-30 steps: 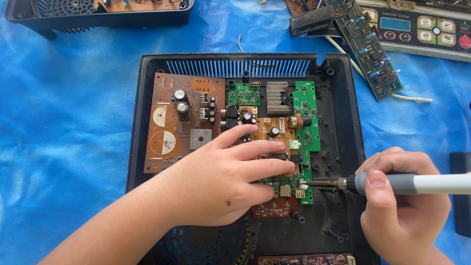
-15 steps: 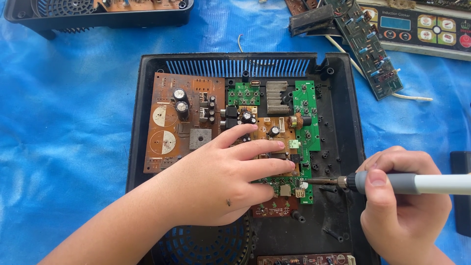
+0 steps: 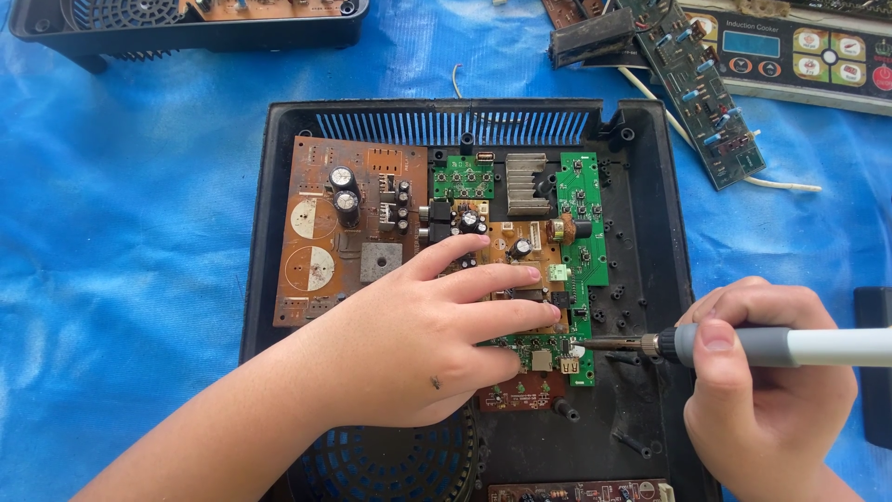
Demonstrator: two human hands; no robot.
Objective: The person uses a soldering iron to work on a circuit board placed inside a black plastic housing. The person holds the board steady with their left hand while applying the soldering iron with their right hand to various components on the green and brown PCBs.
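A grey-and-white soldering iron is gripped by the right hand, all fingers closed around its handle, with the metal tip reaching leftward from the grip. The tip appears to touch the lower edge of the green circuit board, though the contact point is too small to confirm. Just left of the tip, the left hand is laid flat and open on the boards, clasping nothing; 3 fingers are spread over the small tan board, with the fingertips just beside the iron's tip. That nearness is judged to be the main risk: a slip of the iron could burn those fingertips, and uneven pressing could shift the boards under the tip. Beyond the left hand, a brown board carrying 2 dark capacitors lies in the black plastic casing. Farther off, on the blue tarp, a loose green board and a control panel are seen.
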